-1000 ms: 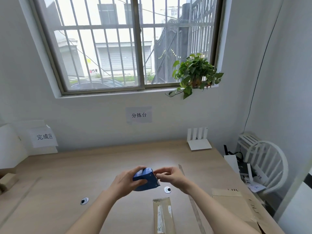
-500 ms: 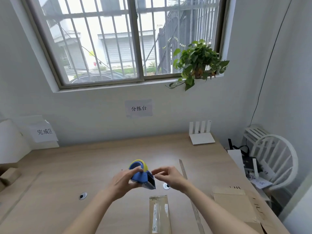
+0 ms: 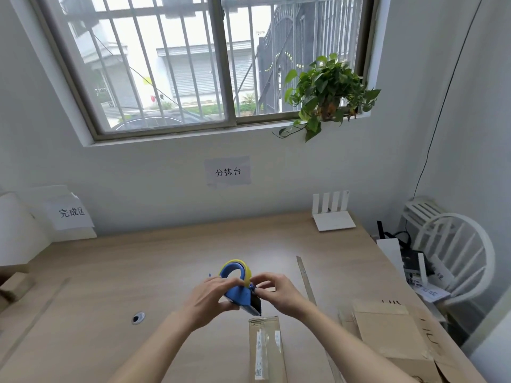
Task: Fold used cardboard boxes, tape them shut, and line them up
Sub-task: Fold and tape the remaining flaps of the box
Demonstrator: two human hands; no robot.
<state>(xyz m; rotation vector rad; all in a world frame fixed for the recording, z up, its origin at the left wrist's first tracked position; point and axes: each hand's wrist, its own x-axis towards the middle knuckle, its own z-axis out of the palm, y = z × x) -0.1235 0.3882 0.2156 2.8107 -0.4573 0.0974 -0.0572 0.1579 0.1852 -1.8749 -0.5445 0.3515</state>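
The fingers of the left hand (image 3: 213, 295) curl round the body of a blue plastic tape dispenser holding a yellow-rimmed roll (image 3: 240, 288), gripping it from the left side and keeping it lifted above the light wooden table (image 3: 116, 272). The right hand (image 3: 279, 293) meets the dispenser from the right, its thumb and forefinger pinched together at the front end of the dispenser, close to the dark cutter end; whether tape lies between them cannot be told. Just below the dispenser, a narrow flattened brown cardboard box with a white label (image 3: 266, 351) lies flat on the table, its long side running toward the person. To its right, a long thin strip (image 3: 305, 277) lies on the wood, and further right a pile of flattened brown cardboard sheets (image 3: 392, 335) rests at the table's right edge. A white router with four antennas (image 3: 331, 214) stands at the far side by the wall.
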